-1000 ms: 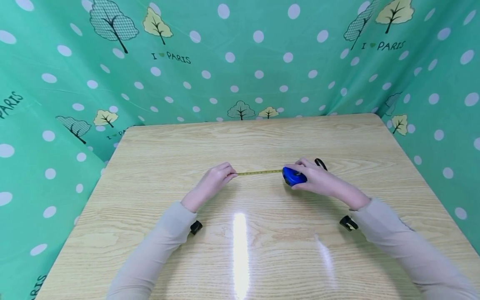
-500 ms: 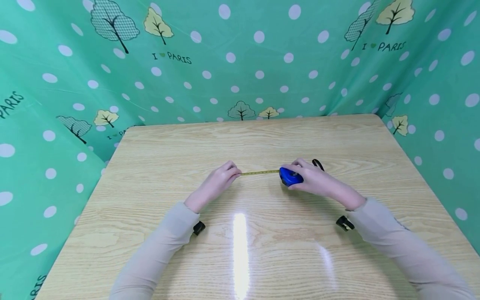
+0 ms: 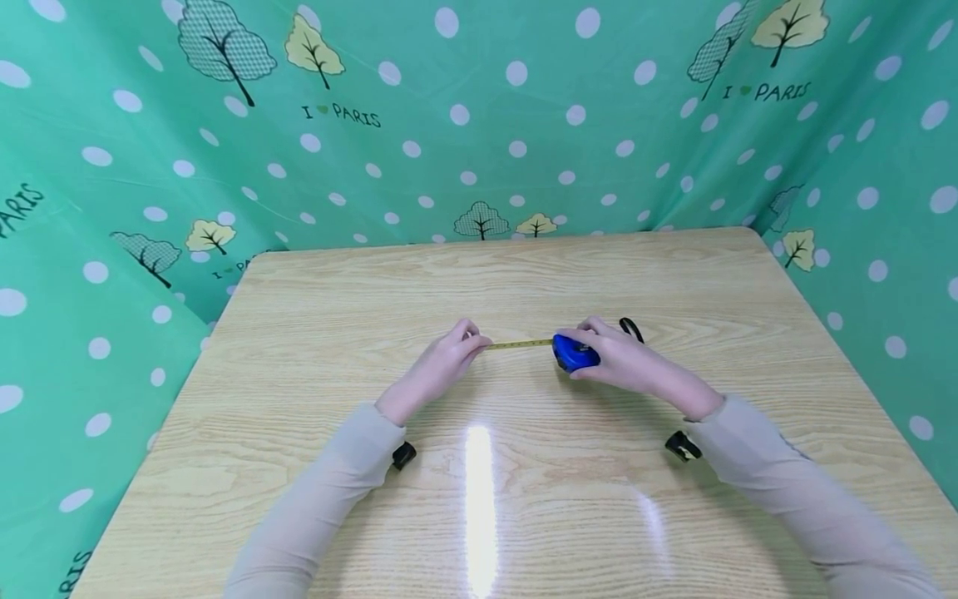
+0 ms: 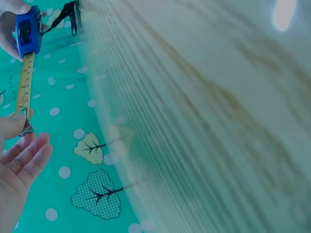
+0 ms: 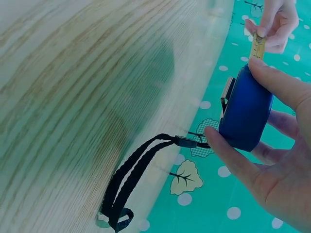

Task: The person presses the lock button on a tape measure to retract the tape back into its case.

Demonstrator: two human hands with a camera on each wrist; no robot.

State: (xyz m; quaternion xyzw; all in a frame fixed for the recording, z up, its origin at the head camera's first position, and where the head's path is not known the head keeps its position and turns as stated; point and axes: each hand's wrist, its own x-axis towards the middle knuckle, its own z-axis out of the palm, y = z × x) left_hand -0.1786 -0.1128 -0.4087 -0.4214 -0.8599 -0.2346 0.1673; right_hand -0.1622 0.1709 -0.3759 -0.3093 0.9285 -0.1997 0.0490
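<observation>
A blue tape measure (image 3: 574, 353) is held over the middle of the table, gripped by its case in my right hand (image 3: 617, 358). Its yellow blade (image 3: 520, 344) stretches leftward, a short length drawn out. My left hand (image 3: 440, 366) pinches the blade's end by the metal hook (image 4: 26, 127) between thumb and finger, the other fingers loosely bent in the left wrist view. From the case dangles a black wrist strap (image 5: 138, 170), its loop reaching the tabletop in the right wrist view. Thumb and fingers of the right hand span the case's edges.
The light wood table (image 3: 337, 291) spreads under both arms, with a bright light reflection near its front. A green dotted curtain (image 3: 516, 150) with tree prints hangs behind and at both sides. Black wrist devices (image 3: 683, 446) show below both cuffs.
My two hands have drawn closer together, the left going right and the right slightly left. The exposed blade between them has become shorter.
</observation>
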